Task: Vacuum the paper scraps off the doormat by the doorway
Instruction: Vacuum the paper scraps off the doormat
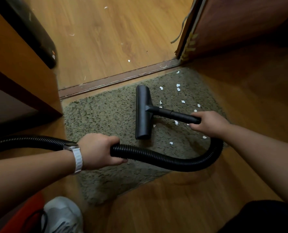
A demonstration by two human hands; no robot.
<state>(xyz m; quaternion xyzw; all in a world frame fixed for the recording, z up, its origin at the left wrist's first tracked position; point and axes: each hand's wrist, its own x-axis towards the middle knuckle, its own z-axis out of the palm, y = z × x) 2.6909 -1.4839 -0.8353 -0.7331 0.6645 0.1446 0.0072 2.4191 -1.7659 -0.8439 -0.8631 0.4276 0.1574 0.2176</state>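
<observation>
White paper scraps (178, 89) are lying scattered over the doormat's (97, 115) right half, while its left half is looking clean, though the shaggy pile may be hiding bits. The black nozzle (142, 113) is sitting mid-mat. The right hand (208, 123) is gripping its tube (173, 114), and the left hand (97, 151) is wrapping round the ribbed hose (165, 158) at the mat's near edge. Roughly half is remaining, I'd judge.

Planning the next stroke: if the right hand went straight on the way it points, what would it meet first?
The right hand points along the black rigid tube it grips toward the black T-shaped floor nozzle: that likely comes first, then bare green shaggy doormat.
</observation>
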